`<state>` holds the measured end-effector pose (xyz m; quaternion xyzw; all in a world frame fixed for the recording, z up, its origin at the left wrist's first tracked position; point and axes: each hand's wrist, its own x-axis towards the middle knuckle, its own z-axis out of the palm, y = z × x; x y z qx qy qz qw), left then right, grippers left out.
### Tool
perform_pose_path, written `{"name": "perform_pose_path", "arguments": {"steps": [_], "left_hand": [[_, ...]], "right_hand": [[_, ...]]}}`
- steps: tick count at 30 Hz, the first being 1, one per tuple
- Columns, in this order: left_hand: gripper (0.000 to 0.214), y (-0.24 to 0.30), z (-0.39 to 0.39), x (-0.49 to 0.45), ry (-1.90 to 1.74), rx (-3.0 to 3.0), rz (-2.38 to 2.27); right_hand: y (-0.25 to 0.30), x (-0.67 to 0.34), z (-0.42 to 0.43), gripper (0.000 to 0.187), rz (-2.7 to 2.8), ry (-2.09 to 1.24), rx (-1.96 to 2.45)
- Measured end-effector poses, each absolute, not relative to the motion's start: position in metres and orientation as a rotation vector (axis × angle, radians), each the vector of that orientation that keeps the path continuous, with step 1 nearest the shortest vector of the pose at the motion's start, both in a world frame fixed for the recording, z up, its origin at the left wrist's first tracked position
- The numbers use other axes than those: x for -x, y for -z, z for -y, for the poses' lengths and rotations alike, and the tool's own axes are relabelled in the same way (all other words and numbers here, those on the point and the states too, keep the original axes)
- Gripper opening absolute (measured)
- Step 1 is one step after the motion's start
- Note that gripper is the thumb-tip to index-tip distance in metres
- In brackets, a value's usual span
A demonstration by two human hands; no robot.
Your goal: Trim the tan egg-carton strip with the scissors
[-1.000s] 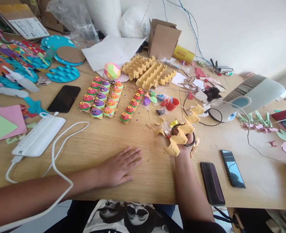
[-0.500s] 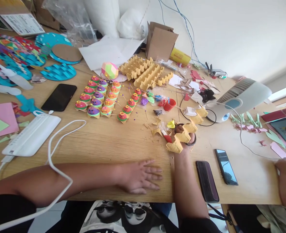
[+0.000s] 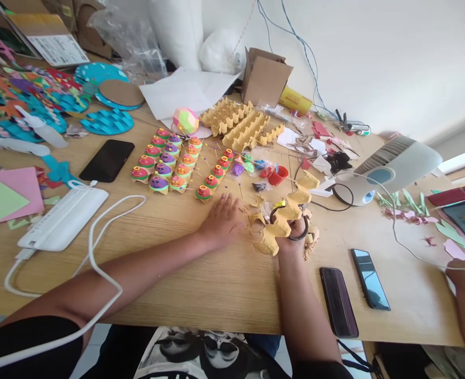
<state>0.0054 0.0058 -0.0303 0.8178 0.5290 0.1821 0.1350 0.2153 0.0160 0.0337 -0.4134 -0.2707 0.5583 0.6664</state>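
Note:
My left hand lies palm down on the wooden table, fingers stretched out toward small carton scraps. Nothing is in it. My right hand is closed, partly hidden behind a strip of yellow egg carton with a jagged edge. Dark loops like scissor handles show around that hand; any blades are out of sight. Left of the scraps stand rows of painted egg-carton cups with eyes and pins in them. A shorter row of red and green cups stands nearest my left hand.
Behind are uncut egg cartons, a cardboard box and a red cup. A white fan and two phones lie to the right. A white cable crosses my left arm. Another person's hand rests at far right.
My left hand has slid forward across the table, toward the cups and scraps. My right hand has shifted slightly left with the egg carton strip. The camera view has turned a little.

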Motion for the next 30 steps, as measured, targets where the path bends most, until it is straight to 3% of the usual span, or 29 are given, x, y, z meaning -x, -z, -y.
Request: {"name": "perform_pose_path", "arguments": {"steps": [7,17,21,26,30], "left_hand": [[0.077,0.034,0.001,-0.051,-0.45,-2.504,-1.162],[0.085,0.028,-0.057,-0.019,-0.376,-2.288,-1.749],[0.079,0.031,-0.036,-0.02,-0.354,-2.398,-1.511],[0.073,0.037,-0.004,-0.026,-0.407,-2.597,-0.888],[0.071,0.03,-0.019,-0.033,-0.5,-2.531,-1.098]], "right_hand": [[-0.033,-0.219,-0.014,0.027,0.816,-1.238,1.067],[-0.03,-0.218,-0.013,0.031,0.819,-1.216,1.135],[-0.029,-0.218,-0.014,0.032,0.847,-1.17,1.141],[-0.031,-0.215,-0.013,0.03,0.8,-1.233,1.095],[-0.03,-0.212,-0.013,0.025,0.683,-1.233,1.062]]}}
